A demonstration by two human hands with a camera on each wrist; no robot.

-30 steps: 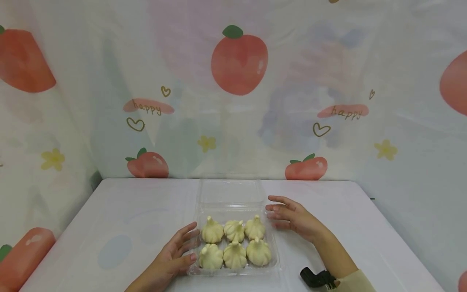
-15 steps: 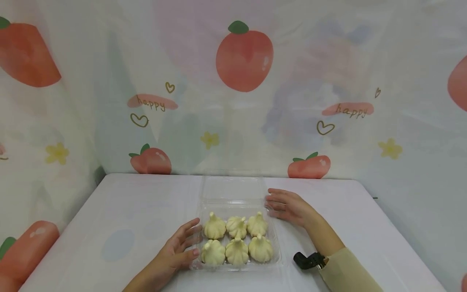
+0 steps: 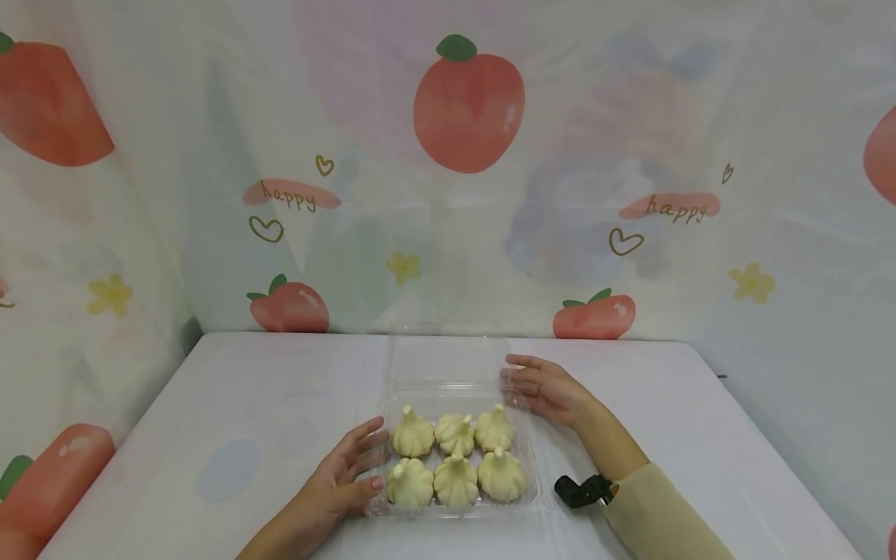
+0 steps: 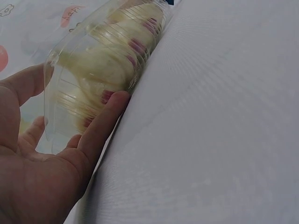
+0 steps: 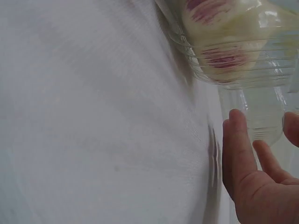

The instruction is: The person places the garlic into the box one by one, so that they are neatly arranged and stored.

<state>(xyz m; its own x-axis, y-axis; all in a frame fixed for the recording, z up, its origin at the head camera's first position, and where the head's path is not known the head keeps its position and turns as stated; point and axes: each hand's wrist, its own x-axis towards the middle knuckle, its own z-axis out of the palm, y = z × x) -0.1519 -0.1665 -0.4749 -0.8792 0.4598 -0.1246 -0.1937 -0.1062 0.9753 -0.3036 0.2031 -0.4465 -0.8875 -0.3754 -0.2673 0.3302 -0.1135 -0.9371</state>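
Several pale garlic bulbs (image 3: 456,481) sit in two rows in a clear plastic clamshell box (image 3: 455,512). Purple patches mark their undersides in both wrist views. The box's lid (image 3: 448,362) is folded back toward the wall. My left hand (image 3: 336,478) rests along the box's left side, fingers and thumb extended; in the left wrist view, its fingers (image 4: 100,126) touch the ribbed wall. My right hand (image 3: 549,389) is at the right, beside the hinge and lid edge, with fingers loosely extended. Whether those fingers touch the lid, I cannot tell.
A white-covered table (image 3: 280,404) lies under the box, its far edge against a fruit-printed cloth wall (image 3: 469,233). A black device (image 3: 584,491) sits at the right wrist, by a beige sleeve (image 3: 661,513).
My right hand has moved back and slightly left, from beside the box toward the lid's edge. The left hand stays at the box's side. The head view has shifted slightly.
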